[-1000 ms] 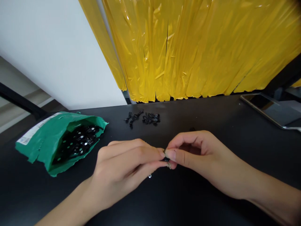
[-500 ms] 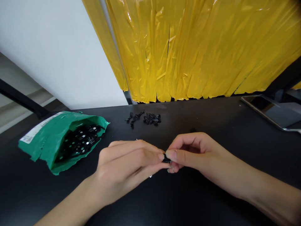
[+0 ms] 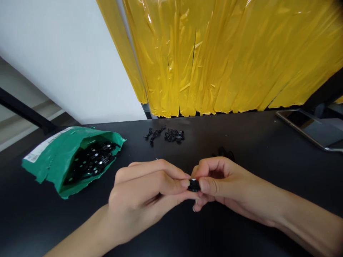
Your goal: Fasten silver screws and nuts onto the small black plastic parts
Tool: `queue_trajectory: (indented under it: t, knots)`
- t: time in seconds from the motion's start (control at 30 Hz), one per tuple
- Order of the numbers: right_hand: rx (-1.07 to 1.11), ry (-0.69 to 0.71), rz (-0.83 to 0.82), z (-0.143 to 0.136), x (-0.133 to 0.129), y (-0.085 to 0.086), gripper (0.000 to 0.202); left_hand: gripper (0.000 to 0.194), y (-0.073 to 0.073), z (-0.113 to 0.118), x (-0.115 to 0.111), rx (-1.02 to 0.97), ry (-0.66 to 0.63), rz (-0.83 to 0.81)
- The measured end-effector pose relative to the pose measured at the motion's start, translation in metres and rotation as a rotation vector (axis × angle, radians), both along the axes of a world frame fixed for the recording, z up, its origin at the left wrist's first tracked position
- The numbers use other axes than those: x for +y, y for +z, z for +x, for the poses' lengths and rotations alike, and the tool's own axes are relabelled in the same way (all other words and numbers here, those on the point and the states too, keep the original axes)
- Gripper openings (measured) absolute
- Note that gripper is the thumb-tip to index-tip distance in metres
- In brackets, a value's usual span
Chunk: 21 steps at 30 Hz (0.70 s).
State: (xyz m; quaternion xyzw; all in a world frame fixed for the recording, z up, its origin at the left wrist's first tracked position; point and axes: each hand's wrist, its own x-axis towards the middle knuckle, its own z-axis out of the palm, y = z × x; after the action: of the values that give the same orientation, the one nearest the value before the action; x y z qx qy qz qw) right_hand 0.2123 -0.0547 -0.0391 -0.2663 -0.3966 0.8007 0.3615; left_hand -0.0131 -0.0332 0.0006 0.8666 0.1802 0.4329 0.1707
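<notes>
Between my two hands, low over the table's middle, is a small black plastic piece (image 3: pixel 194 185) with a bright spot on its upper edge. My left hand (image 3: pixel 150 191) pinches its left end between thumb and fingers. My right hand (image 3: pixel 227 182) grips the right end, thumb in front and fingers curled behind. The fingers cover much of the piece, so its exact kind does not show. Partly hidden behind my right hand lies a black looped item (image 3: pixel 226 153) on the table.
A torn-open green bag (image 3: pixel 48 164) of black parts with shiny round spots lies at left. Small black pieces (image 3: pixel 174 135) form a pile near the back edge, with looser ones (image 3: pixel 157 135) beside it. A framed flat panel (image 3: pixel 308 128) lies right. Yellow plastic strips (image 3: pixel 214 60) hang behind the black table (image 3: pixel 257 139).
Both hands have shifted slightly down and right, and my right thumb has drawn back a little, exposing more of the black piece. More of the looped item behind my right hand shows.
</notes>
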Motion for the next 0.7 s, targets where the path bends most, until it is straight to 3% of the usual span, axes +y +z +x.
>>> queue_trajectory:
  t: [0.13,0.37,0.7]
  knots:
    - [-0.020,-0.001,0.018,0.001,0.001,0.001,0.021,0.018,0.001,0.001,-0.001,0.005,0.012,0.010]
    - [-0.064,-0.109,0.085,0.002,0.003,0.015,0.022,0.014,0.003,0.001,0.000,0.049,0.034,0.167]
    - [-0.356,-0.188,0.182,0.000,0.001,0.028,0.009,0.012,-0.003,0.000,0.000,0.156,0.094,0.297]
